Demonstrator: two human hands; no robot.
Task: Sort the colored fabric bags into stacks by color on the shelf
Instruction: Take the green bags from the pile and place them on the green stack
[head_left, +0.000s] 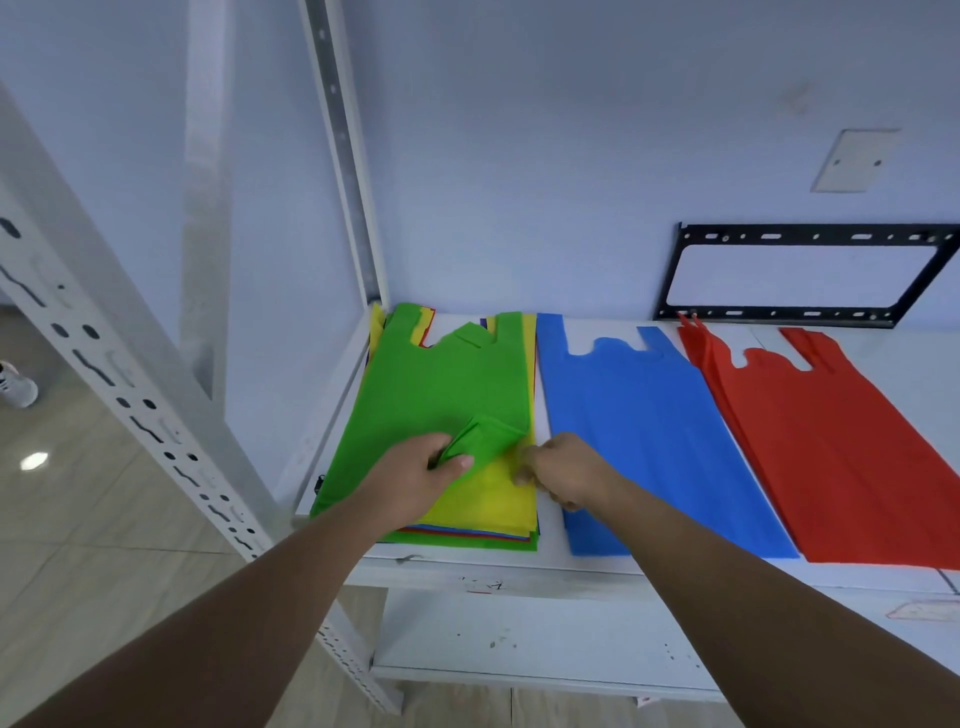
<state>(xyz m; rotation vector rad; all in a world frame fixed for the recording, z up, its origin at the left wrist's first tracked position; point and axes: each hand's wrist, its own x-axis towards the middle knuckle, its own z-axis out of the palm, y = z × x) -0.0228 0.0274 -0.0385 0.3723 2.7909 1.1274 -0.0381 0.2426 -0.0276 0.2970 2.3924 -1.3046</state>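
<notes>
A mixed pile of fabric bags lies at the left end of the white shelf (550, 569), with a green bag (441, 379) on top and a yellow bag (493, 493) showing beneath it. My left hand (415, 478) grips the green bag's near right corner, folded up and back over the bag. My right hand (563, 473) pinches the right edge of the yellow bag. To the right lies a flat blue bag stack (649, 426), and further right a red bag stack (831, 452).
A grey slotted upright (119, 384) of the rack crosses the left foreground, another post (345, 156) stands at the back corner. A black metal bracket (800, 275) leans against the wall behind the red bags. A lower shelf (545, 639) sits underneath.
</notes>
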